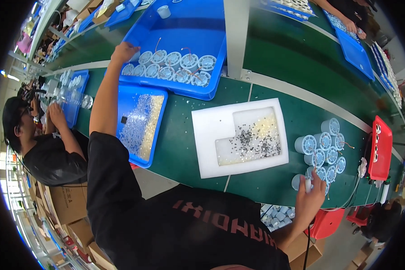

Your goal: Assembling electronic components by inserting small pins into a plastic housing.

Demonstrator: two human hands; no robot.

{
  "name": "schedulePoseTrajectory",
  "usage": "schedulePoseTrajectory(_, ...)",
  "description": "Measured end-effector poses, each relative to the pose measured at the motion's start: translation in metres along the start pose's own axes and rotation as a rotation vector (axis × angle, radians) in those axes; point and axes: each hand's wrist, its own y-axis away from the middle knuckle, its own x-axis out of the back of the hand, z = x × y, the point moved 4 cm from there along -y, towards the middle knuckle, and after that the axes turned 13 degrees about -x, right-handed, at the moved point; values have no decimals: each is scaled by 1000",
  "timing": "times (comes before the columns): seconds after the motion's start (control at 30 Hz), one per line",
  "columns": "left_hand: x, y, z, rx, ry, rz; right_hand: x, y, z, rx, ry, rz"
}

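My left hand (125, 52) reaches to the left side of a large blue tray (189, 33). Its fingers are closed at the edge of a light blue cup-shaped plastic housing (135, 57), mostly hidden under them. Beside it stand rows of similar housings (166, 72), some with thin red-brown wires. On the right, my right hand (311, 194) is closed around a small white piece (308, 185), whose kind I cannot make out. Close to that hand, a cluster of light blue housings (316, 157) stands on the green table, their ribbed round ends showing.
Between my arms lies a white foam tray (211, 120) with black and pale bits. A smaller blue tray (159, 130) holds clear and cream pieces. A red tray (383, 150) stands far right. At left, a co-worker (54, 153) sits by another blue tray (83, 101).
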Motion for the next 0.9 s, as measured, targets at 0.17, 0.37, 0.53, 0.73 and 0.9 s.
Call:
schedulePoseTrajectory(0.17,-32,-9,15,3,29,-357,4,15,20,-80,180,-57)
schedulePoseTrajectory(0.37,-6,-4,33,-222,-103,-17,-4,11,10,17,200,13)
schedulePoseTrajectory(0.53,65,151,148,-502,438,495,-4,8,7,45,76,60)
schedulePoseTrajectory(0.73,17,282,235,-702,935,1,4,4,-9,-150,-297,-71)
schedulePoseTrajectory(0.9,-34,327,288,-536,1787,-260,-32,23,-76,96,-1019,-635)
